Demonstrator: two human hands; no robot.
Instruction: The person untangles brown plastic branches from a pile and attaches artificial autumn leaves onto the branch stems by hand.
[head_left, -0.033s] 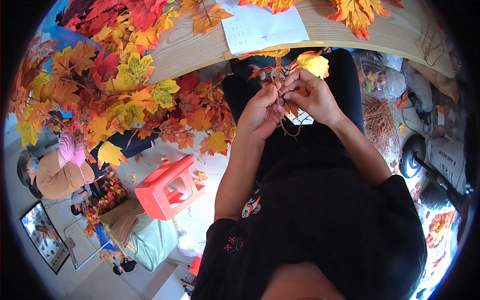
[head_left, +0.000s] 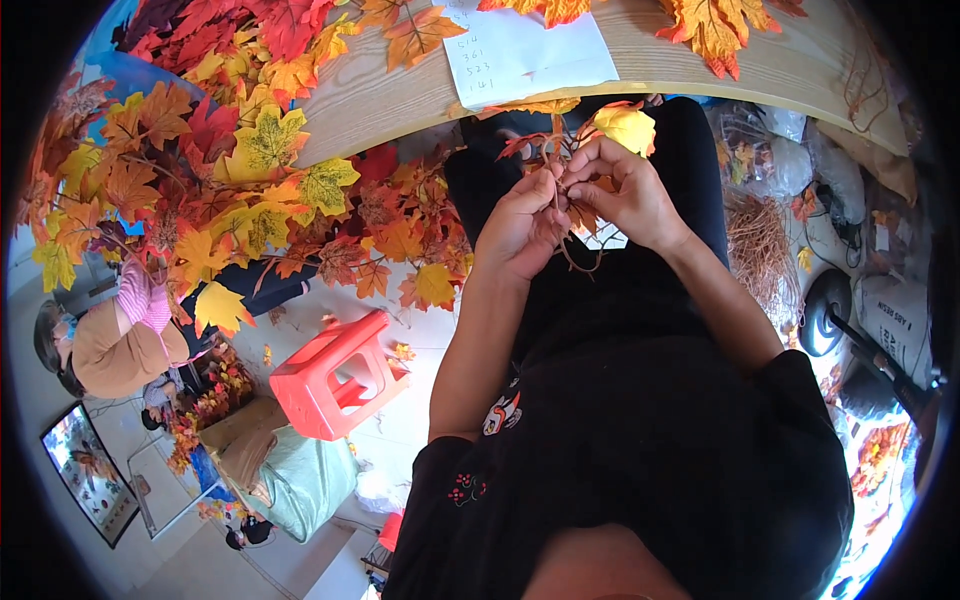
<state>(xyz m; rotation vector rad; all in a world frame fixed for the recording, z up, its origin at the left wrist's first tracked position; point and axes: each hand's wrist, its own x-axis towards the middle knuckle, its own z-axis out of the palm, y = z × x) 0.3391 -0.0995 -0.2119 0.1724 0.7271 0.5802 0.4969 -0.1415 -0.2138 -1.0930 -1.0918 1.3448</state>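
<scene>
Over my lap, just below the table edge, both hands meet on the thin brown stem (head_left: 572, 258) of an artificial maple leaf vine. My left hand (head_left: 520, 225) pinches it between thumb and fingers, and a loose end curls down beneath. My right hand (head_left: 630, 195) grips the same stem close beside, thumb and forefinger pressed together. Fingers partly hide the spot where they touch it. A yellow leaf (head_left: 627, 127) and some red and orange leaves stick out past my fingertips toward the table.
A wooden table (head_left: 400, 110) spans the top, with a handwritten paper sheet (head_left: 540, 60) on it. Artificial leaves (head_left: 265, 140) pile up at left. A red plastic stool (head_left: 310, 385) and a co-worker (head_left: 125, 350) are at left. Brown stems (head_left: 760, 250) and plastic bags (head_left: 775, 165) lie at right.
</scene>
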